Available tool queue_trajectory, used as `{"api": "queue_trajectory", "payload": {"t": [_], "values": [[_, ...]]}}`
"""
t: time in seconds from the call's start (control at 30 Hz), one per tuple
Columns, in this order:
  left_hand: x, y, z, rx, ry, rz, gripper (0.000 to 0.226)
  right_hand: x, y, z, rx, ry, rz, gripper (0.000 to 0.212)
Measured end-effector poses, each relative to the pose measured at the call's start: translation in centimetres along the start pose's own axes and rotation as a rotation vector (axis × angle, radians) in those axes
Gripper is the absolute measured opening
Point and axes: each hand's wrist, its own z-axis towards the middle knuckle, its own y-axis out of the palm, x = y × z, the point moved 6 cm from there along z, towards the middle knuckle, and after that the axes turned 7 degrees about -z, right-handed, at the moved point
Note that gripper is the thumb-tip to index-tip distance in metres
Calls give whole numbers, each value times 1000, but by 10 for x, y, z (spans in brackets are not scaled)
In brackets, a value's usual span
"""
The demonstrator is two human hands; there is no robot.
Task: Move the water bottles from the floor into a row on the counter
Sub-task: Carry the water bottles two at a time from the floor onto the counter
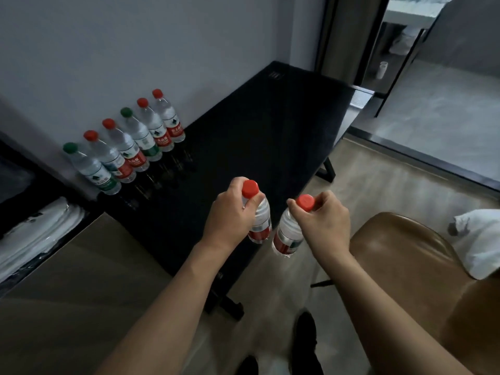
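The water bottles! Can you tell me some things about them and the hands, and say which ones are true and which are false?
1. Six bottles stand in a row on the black counter. True.
2. Every cap in the row is red. False: two are green, four red.
3. The left hand holds a red-capped bottle. True.
4. The right hand is empty. False: it grips another red-capped bottle by the neck.

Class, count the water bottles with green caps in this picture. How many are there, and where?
2. Both stand in the row on the counter: one at its near end, one fourth from there. None seems hidden.
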Motion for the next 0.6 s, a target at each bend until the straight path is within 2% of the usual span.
{"api": "queue_trajectory", "payload": {"t": [0.2, 0.4, 0.6], "values": [[9, 12, 59, 106, -64, 66, 31, -10, 22, 96, -126, -81, 26, 37], [-13, 0, 108, 235, -157, 75, 21, -32, 66, 166, -187, -142, 34, 36], [-58, -15, 168, 251, -216, 102, 34, -72, 133, 223, -266, -211, -14, 37]]}}
